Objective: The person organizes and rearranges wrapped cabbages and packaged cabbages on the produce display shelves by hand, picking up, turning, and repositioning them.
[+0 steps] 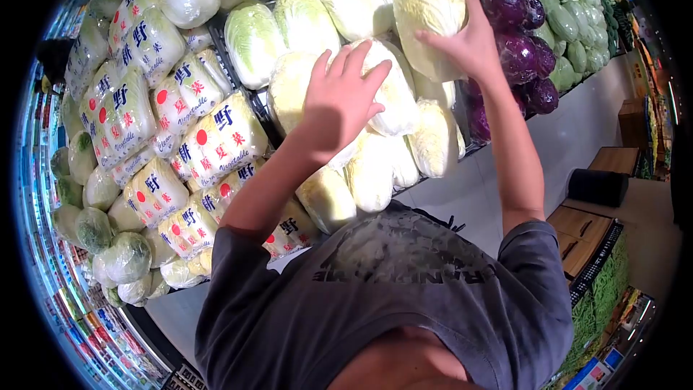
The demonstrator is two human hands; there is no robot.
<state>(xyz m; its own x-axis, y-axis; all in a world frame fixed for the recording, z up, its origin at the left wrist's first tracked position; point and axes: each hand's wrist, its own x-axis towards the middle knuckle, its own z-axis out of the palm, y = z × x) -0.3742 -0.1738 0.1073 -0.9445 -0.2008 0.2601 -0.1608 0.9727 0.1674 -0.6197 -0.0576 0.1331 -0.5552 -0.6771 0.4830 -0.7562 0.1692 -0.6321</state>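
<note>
Pale napa cabbages in clear wrap lie heaped in front of me. My right hand [465, 43] grips a napa cabbage [429, 7] at the right side of the heap, thumb across its front and fingers around its far side. My left hand [345, 94] rests with spread fingers on top of the neighbouring napa cabbages, touching one wrapped napa cabbage [393, 105]. Just beyond the left hand sit greener-leaved napa cabbages [254, 43]. More napa cabbages [372, 173] fill the front edge below my left hand.
To the left are napa cabbages in printed wrap [220, 137], with round wrapped green cabbages [126, 256] farther left. Purple cabbages [516, 54] adjoin the heap on the right, followed by light green wrapped vegetables [570, 18]. A black divider [245, 94] separates the left stacks.
</note>
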